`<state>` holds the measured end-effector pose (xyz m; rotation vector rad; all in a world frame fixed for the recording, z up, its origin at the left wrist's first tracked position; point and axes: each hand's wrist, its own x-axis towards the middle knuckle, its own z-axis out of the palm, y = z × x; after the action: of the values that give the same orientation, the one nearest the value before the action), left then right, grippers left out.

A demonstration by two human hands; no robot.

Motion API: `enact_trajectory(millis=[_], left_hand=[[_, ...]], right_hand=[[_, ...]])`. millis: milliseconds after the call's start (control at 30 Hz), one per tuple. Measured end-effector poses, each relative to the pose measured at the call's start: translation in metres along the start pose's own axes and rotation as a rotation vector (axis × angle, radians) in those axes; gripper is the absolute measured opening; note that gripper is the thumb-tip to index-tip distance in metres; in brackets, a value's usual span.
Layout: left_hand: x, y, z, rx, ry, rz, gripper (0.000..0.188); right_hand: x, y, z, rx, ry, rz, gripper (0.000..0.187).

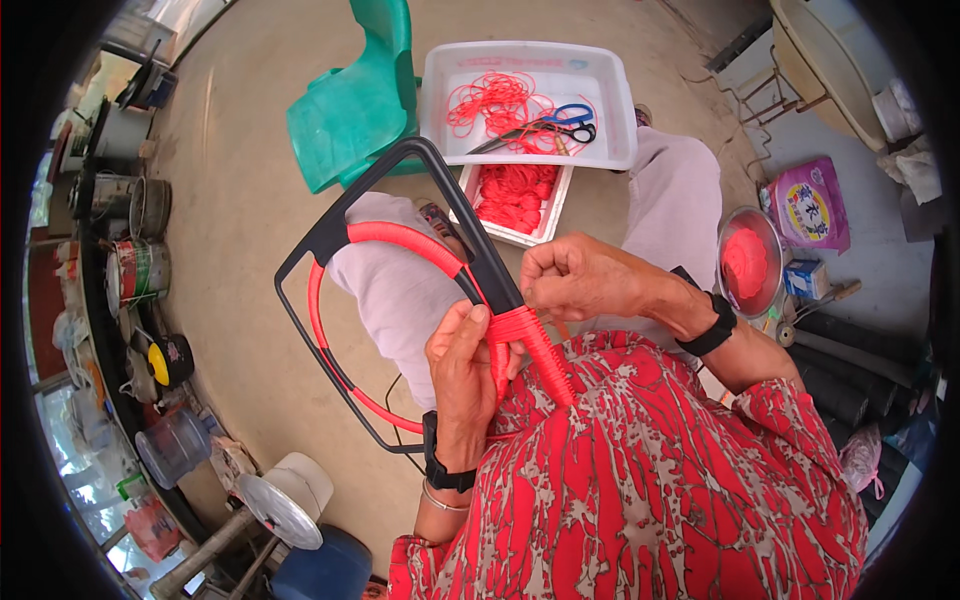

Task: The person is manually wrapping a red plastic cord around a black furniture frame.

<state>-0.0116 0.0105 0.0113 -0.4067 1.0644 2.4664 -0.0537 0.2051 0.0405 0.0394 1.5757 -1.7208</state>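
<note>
A black frame with rounded corners (462, 220) lies tilted across my lap, with a curved red-wrapped loop (405, 237) inside it. Tight turns of red cord (538, 350) bind the frame and loop together at the near corner. My left hand (462, 370) is closed around this bound part, its thumb pressed on top near the cord. Just beyond the wrapping, on the right, my right hand (585, 275) is raised with its fingers curled into a pinch. What sits between those fingertips is hidden.
Ahead, a white tub (430, 130) holds loose red cord (495, 100) and scissors (572, 122). Below it, a white box (550, 222) contains bundled red cord. A green plastic chair (345, 125) stands left of them. A metal basin (732, 225) is at right; pots and buckets line the left.
</note>
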Motion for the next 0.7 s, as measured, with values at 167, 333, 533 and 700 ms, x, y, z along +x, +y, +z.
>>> enact_trajectory(millis=[167, 333, 533, 700], left_hand=[[0.003, -0.002, -0.007, -0.033, -0.025, -0.020, 0.020], [0.005, -0.002, -0.004, 0.004, 0.059, -0.008, 0.018], [0.008, -0.002, -0.011, -0.002, 0.008, -0.072, 0.020], [0.008, -0.004, -0.011, 0.005, -0.005, -0.057, 0.021]], right_hand=[[0.005, 0.000, 0.000, 0.074, -0.035, 0.074, 0.011], [0.009, 0.013, 0.003, 0.396, -0.005, 0.121, 0.016], [0.017, 0.034, 0.006, 0.765, -0.057, 0.166, 0.019], [0.009, 0.030, 0.011, 0.845, -0.075, 0.150, 0.016]])
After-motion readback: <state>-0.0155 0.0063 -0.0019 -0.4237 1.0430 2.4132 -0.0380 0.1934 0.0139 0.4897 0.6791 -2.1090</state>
